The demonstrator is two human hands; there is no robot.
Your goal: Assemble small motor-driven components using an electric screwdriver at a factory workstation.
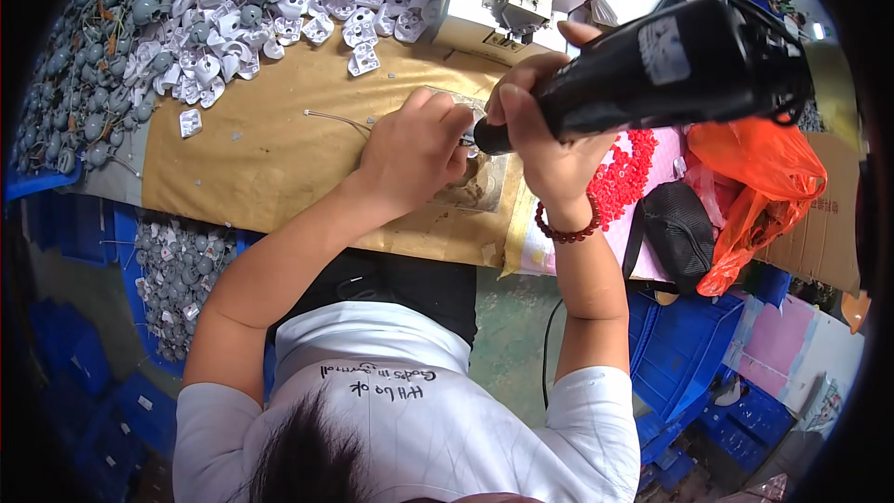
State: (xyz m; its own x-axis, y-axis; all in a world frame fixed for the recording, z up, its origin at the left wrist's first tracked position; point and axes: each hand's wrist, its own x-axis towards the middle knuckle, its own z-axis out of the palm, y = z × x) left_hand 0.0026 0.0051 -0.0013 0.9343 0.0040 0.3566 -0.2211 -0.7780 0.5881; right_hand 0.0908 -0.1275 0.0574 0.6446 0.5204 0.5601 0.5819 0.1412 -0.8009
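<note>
Black power tool (619,84) in the right hand (548,158) — its nose at the left hand's fingertips.
The right grip is wrapped firmly round the tool's front end, the body slanting up to the right above the counter (256,154). The left hand (412,147) is curled over the counter, a small pale part (471,151) just beside its fingertips — mostly hidden, so I cannot tell whether that grip is closed on it. A thin wire (328,115) emerges left of the left hand; white plastic pieces (358,30) are heaped beyond, small red pieces (622,182) right of the right wrist.
</note>
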